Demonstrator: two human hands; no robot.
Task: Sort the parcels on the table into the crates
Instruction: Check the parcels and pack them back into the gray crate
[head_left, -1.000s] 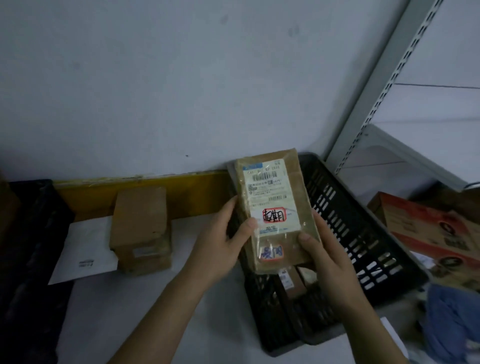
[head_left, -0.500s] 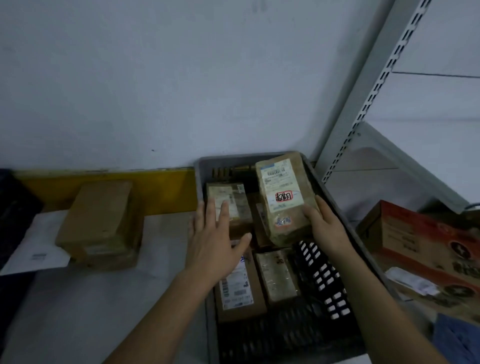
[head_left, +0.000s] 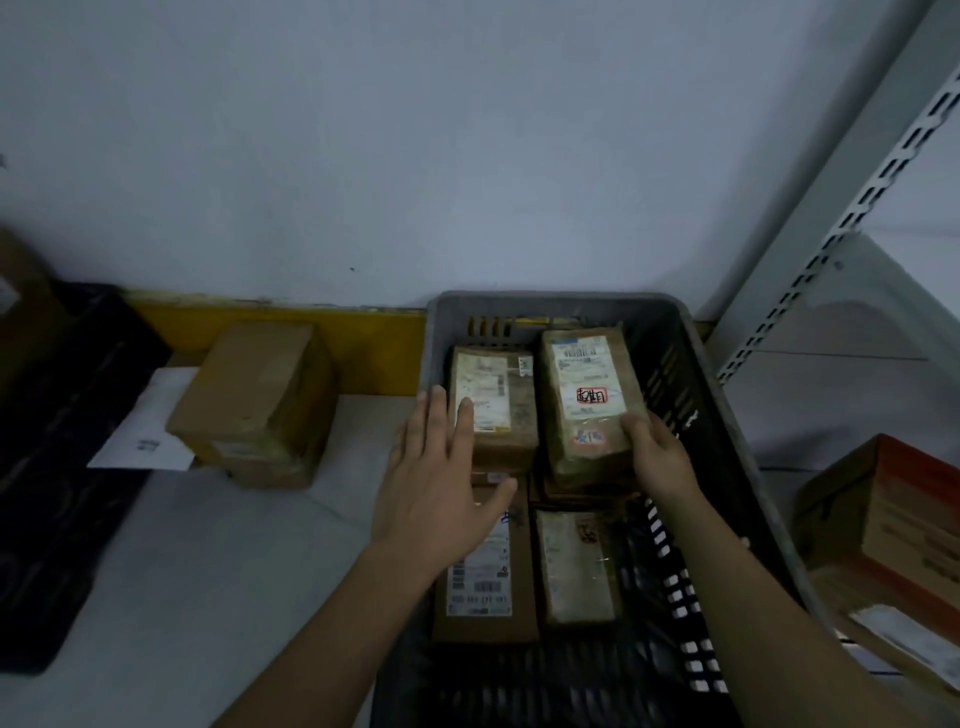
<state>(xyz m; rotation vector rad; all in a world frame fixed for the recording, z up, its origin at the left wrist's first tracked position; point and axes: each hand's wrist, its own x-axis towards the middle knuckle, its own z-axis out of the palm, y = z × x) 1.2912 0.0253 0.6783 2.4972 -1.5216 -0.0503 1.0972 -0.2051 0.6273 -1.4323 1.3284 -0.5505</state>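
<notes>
1. You are setting the red-stamped parcel (head_left: 589, 402) into the grey crate (head_left: 727, 426), far right corner; your right hand (head_left: 657, 457) grips its near end; your left hand (head_left: 441, 478) hovers spread over the crate's left rim.
2. Next, I judge: let go, then fetch the brown box (head_left: 254, 402) left on the counter (head_left: 208, 545).
3. Count: four parcels plainly visible in the crate, perhaps more beneath; one box and one white envelope (head_left: 140, 441) outside.

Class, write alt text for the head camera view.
A person's right hand sets a labelled brown parcel into a grey crate of parcels, left hand open alongside. Another box waits on the table.
</notes>
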